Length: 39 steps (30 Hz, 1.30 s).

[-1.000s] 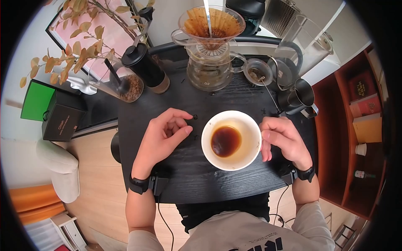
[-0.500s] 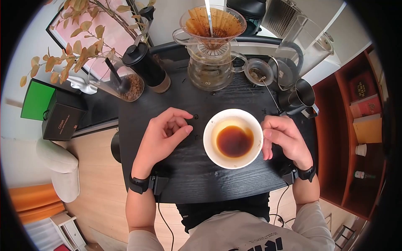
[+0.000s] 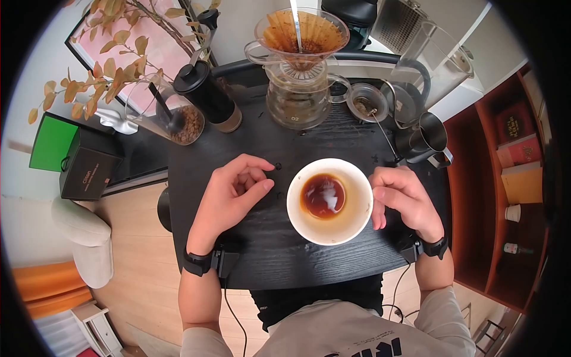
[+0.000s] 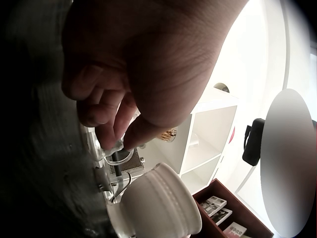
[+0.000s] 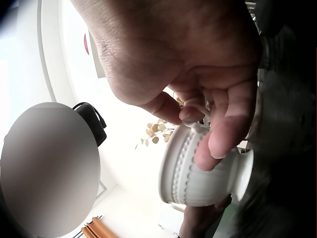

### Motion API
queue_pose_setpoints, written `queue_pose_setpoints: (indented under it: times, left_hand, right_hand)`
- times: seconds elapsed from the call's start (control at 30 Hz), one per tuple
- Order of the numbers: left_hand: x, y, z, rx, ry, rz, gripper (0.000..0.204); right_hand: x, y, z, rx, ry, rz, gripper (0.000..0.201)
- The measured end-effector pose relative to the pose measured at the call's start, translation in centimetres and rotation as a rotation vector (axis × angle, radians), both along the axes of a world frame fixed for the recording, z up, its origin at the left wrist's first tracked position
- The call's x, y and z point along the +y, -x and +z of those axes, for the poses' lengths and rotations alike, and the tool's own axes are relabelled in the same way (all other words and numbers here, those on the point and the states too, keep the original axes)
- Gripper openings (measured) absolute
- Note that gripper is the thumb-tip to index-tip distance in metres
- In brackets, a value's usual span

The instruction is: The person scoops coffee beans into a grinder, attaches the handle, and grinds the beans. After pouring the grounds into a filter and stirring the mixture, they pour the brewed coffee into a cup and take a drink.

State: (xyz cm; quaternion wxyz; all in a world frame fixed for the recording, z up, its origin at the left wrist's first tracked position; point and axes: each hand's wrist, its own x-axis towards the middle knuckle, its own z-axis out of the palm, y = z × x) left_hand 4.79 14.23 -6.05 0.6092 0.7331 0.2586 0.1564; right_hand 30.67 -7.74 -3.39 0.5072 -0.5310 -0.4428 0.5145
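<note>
A white cup (image 3: 352, 219) with a beaded band stands out over the black table (image 3: 256, 262), in front of the person. Dark coffee (image 3: 323, 197) lies toward the upper left inside it, with a bright reflection on its surface. The right hand (image 3: 404, 196) pinches the cup's handle between thumb and fingers at the right side; in the right wrist view two fingertips lie along the cup's wall (image 5: 208, 183). To the left of the cup, apart from it, the left hand (image 3: 235, 193) rests at the table with loosely bent fingers and nothing in them.
Behind the cup stand a glass coffee server (image 3: 297, 98) and a dripper (image 3: 321, 35) with a used filter and spoon. A black grinder (image 3: 205, 95) and a jar of beans (image 3: 190, 126) are at back left. A dark metal pitcher (image 3: 421, 140) stands at right.
The cup has moved slightly right, then back left and a little toward the person. Its coffee has swirled from the lower middle to the upper left. The left hand has stayed put.
</note>
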Motion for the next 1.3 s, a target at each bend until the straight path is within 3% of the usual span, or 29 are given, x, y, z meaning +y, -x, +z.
queue_pose_setpoints:
  times: [1.3]
  left_hand:
    - [0.05, 0.13, 0.56, 0.060, -0.034, -0.015, 0.021]
  right_hand:
    - [-0.14, -0.23, -0.15, 0.059, -0.075, 0.012, 0.022]
